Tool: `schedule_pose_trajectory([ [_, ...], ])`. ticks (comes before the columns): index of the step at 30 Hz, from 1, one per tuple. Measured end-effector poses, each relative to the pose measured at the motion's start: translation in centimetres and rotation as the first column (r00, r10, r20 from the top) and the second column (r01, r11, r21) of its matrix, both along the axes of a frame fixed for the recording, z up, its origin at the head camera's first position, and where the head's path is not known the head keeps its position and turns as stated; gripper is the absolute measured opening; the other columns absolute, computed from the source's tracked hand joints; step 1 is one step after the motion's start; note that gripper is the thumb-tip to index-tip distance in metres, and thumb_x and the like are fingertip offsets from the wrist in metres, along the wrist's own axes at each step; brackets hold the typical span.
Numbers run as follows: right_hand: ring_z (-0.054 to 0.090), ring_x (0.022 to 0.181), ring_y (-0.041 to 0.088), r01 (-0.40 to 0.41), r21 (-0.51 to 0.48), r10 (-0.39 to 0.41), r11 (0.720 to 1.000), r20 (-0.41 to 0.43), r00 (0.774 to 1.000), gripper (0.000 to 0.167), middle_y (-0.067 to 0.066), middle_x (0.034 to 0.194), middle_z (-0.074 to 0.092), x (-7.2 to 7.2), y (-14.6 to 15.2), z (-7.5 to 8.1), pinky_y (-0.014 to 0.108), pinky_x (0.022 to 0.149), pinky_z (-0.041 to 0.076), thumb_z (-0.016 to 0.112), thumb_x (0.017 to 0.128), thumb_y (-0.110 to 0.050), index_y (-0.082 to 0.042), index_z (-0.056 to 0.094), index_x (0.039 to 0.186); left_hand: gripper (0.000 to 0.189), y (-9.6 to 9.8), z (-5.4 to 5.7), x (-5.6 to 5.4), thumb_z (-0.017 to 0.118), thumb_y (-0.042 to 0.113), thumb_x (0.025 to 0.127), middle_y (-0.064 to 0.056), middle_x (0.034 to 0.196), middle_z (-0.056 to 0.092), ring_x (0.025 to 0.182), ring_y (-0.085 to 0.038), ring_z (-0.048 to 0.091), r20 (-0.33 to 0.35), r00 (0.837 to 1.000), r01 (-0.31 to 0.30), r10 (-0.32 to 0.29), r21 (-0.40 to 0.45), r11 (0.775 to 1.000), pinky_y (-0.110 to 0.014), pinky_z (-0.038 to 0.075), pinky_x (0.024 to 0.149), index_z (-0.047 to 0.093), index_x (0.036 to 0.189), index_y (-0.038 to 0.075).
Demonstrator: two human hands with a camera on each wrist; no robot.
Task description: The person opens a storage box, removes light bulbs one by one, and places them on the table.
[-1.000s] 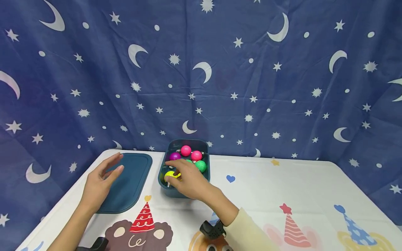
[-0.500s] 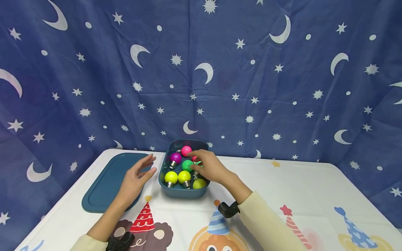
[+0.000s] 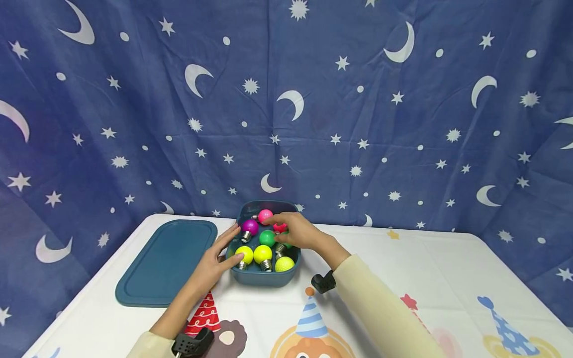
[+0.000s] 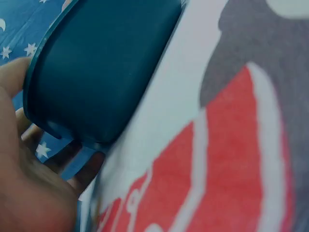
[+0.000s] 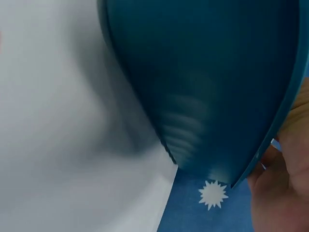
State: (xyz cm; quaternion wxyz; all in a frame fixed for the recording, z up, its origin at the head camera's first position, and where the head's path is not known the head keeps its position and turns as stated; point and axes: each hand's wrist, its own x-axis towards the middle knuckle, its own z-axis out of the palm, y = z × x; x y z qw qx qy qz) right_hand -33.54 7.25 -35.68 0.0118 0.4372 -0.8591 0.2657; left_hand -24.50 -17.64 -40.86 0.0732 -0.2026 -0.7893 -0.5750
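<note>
Tablecloth (image 3: 358,268) flanks bin (image 3: 264,280): left hand (image 3: 212,263) splayed at rim (image 4: 27,99), right hand (image 3: 297,231) (hold unclear) above.

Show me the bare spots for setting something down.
Free: the white tablecloth between the right sleeve and the blue curtain, and the flat blue lid left of the box. Crowded: the box, holding bulbs, left hand at its left rim, right hand over its right side.

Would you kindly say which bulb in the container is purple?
The purple bulb behind the leftmost yellow bulb; the others visible are pink, green or yellow.
</note>
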Motion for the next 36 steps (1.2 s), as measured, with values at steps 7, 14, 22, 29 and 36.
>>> schedule_pose_trajectory([
  [7,0.06,0.106,0.026,0.03,0.06,-0.036,0.998,0.112,0.993,0.043,0.005,0.124,0.062,-1.0,-0.3,-0.1,0.036,0.089,0.051,0.072,0.084,-0.003,-0.012,0.064,0.126,0.066,0.0,-0.7,-0.2,0.064,0.02,0.092,-0.003,0.159,0.016,0.142,-0.039,0.014,0.048,0.999,0.016,-0.018,0.034,0.999,-0.067,0.016,0.105,0.034,0.15,0.011],
  [14,0.06,0.1,0.021,0.1,0.102,-0.113,0.99,0.131,0.985,0.036,-0.004,0.115,0.065,-1.2,-1.3,-0.6,0.028,0.08,0.05,0.074,0.083,-0.007,-0.021,0.07,0.116,0.07,0.0,-0.8,-0.2,0.065,0.021,0.091,-0.003,0.159,0.015,0.142,-0.038,0.014,0.074,0.997,0.003,-0.006,0.045,0.999,-0.061,0.014,0.109,0.03,0.151,0.015],
  [22,0.059,0.082,0.01,0.145,0.181,-0.167,0.973,0.109,0.98,0.037,-0.01,0.1,0.067,-1.1,-1.9,-0.3,0.024,0.067,0.05,0.075,0.084,-0.013,-0.03,0.07,0.117,0.07,0.0,-0.8,-0.3,0.065,0.021,0.091,-0.003,0.159,0.015,0.142,-0.036,0.014,0.066,0.998,0.007,-0.011,0.049,0.999,-0.06,0.013,0.11,0.03,0.151,0.015],
  [29,0.058,0.078,0.004,0.184,0.255,-0.211,0.949,0.084,0.974,0.043,-0.01,0.108,0.067,-0.8,-2.3,-0.4,0.024,0.064,0.048,0.075,0.085,-0.023,-0.036,0.064,0.125,0.07,0.0,-0.8,-0.2,0.065,0.022,0.091,-0.003,0.159,0.016,0.143,-0.033,0.013,0.075,0.997,0.001,-0.004,0.042,0.999,-0.058,0.013,0.111,0.03,0.151,0.014],
  [36,0.059,0.082,0.005,0.214,0.273,-0.231,0.938,0.033,0.972,0.046,-0.01,0.107,0.067,-0.6,-2.5,-0.6,0.027,0.07,0.047,0.073,0.086,-0.023,-0.037,0.062,0.127,0.069,0.0,-0.8,-0.4,0.065,0.022,0.091,-0.003,0.159,0.015,0.143,-0.034,0.013,0.073,0.997,0.001,-0.005,0.046,0.999,-0.059,0.013,0.11,0.031,0.151,0.014],
])
